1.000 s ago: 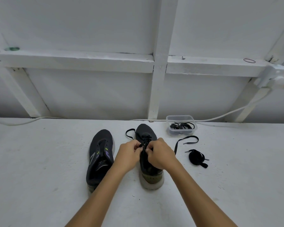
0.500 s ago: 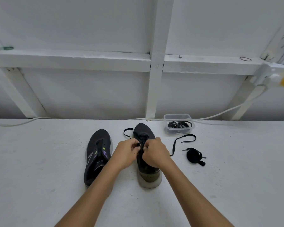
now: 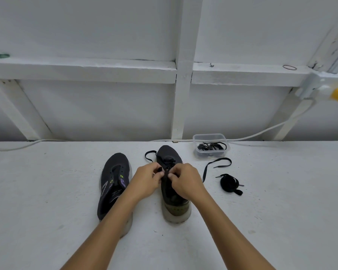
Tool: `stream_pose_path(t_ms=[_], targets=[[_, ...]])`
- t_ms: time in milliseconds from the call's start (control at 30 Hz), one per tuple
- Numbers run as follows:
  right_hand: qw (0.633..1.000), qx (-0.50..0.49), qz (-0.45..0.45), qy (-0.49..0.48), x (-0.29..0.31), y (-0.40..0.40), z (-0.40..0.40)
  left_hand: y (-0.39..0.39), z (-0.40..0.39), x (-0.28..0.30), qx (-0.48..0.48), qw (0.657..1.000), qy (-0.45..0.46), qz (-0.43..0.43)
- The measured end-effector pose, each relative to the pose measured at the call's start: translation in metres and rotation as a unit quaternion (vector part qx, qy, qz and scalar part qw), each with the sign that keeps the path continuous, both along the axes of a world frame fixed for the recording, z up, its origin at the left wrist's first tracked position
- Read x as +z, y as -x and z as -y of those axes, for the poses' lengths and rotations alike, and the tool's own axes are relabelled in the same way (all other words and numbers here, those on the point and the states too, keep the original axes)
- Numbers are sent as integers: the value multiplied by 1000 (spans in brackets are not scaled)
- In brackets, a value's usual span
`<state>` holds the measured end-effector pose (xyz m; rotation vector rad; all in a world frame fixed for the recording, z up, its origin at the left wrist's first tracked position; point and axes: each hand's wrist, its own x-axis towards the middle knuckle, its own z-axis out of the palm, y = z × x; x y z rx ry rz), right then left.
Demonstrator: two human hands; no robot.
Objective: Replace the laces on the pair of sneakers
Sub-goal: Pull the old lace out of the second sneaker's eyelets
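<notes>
Almost nothing moves since before: left hand [image 3: 146, 179] and right hand [image 3: 184, 180] stay together, pinching the black lace [image 3: 216, 165] | over right sneaker [image 3: 174, 193] on table [image 3: 47, 191] | lacing midway; left sneaker [image 3: 113, 184] unlaced.

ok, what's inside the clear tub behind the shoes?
The clear tub holds a loose tangle of dark laces. How many there are, and whether anything lies beneath them, cannot be told.

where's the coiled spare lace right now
In the head view the coiled black lace lies on the white table to the right of the sneaker being laced, nearer the person than the clear plastic tub.
</notes>
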<state>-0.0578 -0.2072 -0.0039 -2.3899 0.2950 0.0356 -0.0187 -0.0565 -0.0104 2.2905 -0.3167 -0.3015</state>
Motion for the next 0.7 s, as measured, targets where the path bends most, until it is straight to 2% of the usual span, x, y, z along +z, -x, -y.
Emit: stream_pose_path(t_ms=[133, 233, 300, 400, 467, 600, 700], targets=[[983, -88, 33, -155, -8, 10, 19, -5, -7, 5, 129, 983, -64, 115], [953, -146, -1, -265, -16, 17, 35, 4, -7, 5, 121, 983, -88, 104], [936, -143, -38, -319, -20, 22, 39, 16, -2, 1, 109, 987, -58, 102], [924, -111, -56, -362, -20, 27, 40, 32, 7, -5, 90, 996, 1, -1], [922, -79, -67, -373, -18, 27, 39, 40, 11, -5, 76, 994, 43, -69], [940, -24, -91, -329, -14, 22, 35, 41, 7, 4, 41, 994, 58, -83], [952, -16, -78, -294, -12, 15, 32, 42, 5, 6, -5, 995, 32, -95]])
